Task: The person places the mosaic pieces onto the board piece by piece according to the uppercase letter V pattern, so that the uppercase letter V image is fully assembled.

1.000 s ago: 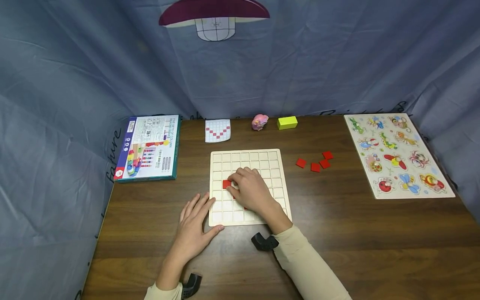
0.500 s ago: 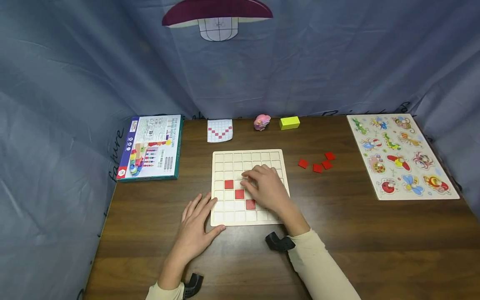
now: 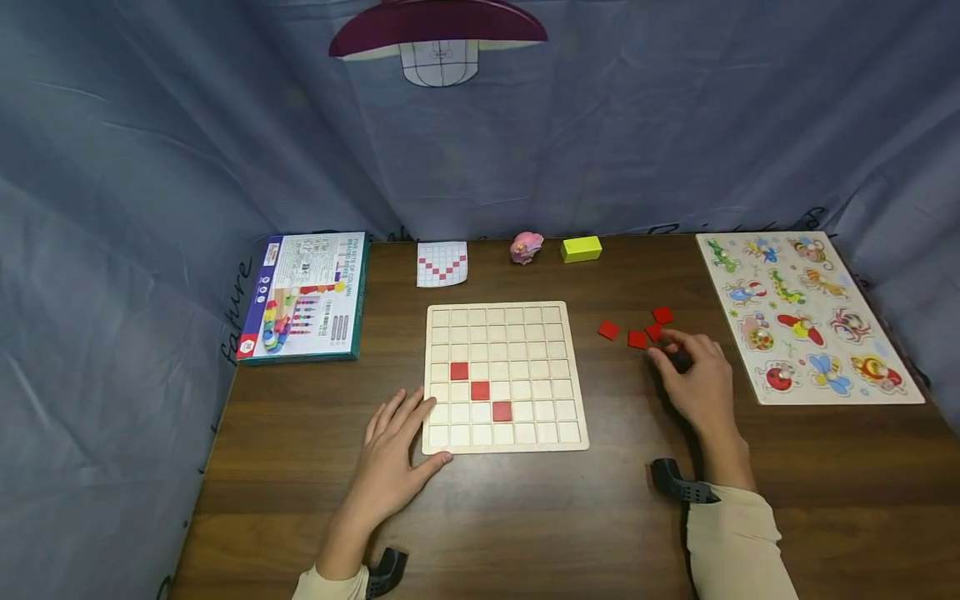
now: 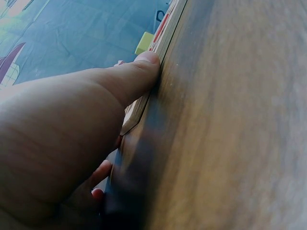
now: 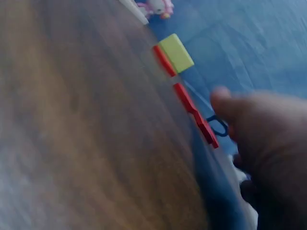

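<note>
A pale wooden grid board (image 3: 573,350) lies flat on the table, with three red square tiles (image 3: 480,391) in its cells on a falling diagonal. My left hand (image 3: 392,462) lies with fingers spread at the board's near left corner; its thumb and a fingertip touch the edge. To the right of the board are several loose red tiles (image 3: 608,330). At the nearest of these my right hand (image 3: 697,379) is held low, thumb and forefinger apart, with no tile between them. In the right wrist view the hand is blurred beside the loose red tiles (image 5: 183,97).
Behind the board lie a pattern card (image 3: 442,275), a pink toy (image 3: 526,247) and a yellow block (image 3: 581,249). A flat game box (image 3: 307,292) is at the left. An animal puzzle board (image 3: 806,333) occupies the far right. A blue curtain (image 3: 637,125) hangs along the back.
My right hand has left the board and moved right to the loose tiles, uncovering the three red tiles on the grid. My left hand stays at the board's corner.
</note>
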The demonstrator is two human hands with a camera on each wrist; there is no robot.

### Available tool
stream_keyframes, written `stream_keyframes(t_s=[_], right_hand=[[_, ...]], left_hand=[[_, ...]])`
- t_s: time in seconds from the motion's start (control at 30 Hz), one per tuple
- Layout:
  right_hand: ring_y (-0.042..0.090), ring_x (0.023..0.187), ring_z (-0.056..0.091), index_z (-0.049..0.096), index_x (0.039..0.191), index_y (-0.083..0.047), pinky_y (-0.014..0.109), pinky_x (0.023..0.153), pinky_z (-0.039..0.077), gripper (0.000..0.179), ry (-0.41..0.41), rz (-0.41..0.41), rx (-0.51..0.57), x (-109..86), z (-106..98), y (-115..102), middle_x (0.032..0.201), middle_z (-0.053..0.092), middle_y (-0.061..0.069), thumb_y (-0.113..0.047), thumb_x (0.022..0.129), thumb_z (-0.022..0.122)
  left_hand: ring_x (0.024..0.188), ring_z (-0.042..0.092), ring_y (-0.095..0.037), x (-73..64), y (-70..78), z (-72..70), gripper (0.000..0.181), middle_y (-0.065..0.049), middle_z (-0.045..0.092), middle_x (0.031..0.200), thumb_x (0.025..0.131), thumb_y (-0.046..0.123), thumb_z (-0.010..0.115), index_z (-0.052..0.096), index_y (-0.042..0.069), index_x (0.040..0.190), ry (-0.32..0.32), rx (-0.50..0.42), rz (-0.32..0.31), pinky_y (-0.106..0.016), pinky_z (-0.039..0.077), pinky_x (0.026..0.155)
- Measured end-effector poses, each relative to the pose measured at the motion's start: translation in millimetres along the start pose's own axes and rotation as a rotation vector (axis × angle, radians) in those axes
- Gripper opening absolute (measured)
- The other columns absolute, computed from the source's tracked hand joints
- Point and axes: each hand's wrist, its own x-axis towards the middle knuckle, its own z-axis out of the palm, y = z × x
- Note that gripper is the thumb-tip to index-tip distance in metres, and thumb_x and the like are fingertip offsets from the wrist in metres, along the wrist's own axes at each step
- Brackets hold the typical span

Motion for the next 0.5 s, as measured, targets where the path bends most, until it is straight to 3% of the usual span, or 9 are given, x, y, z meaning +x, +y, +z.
stream_keyframes(t_s=[0.2,0.5], right_hand=[[0.038,0.101,0.057,0.069,0.123,0.001,0.046,0.087,0.040,0.039,0.011,0.124,-0.003,1.4,2.5,11.6,0.101,0.063,0.021,-0.019,0.091,0.078],[0.045,0.104,0.056,0.069,0.118,0.003,0.056,0.091,0.042,0.036,0.000,0.178,-0.089,7.3,8.9,11.4,0.101,0.065,0.024,-0.023,0.093,0.073]], left_hand=[[0.156,0.025,-0.034,-0.3,-0.8,-1.0,0.082,-0.006,0.039,0.164,0.084,0.047,0.081,0.048,0.018,0.153,0.006,0.008,-0.008,-0.058,0.014,0.126],[0.156,0.026,-0.034,-0.1,-0.6,0.9,0.082,-0.006,0.039,0.164,0.084,0.047,0.081,0.048,0.018,0.153,0.007,0.017,-0.003,-0.059,0.015,0.125]])
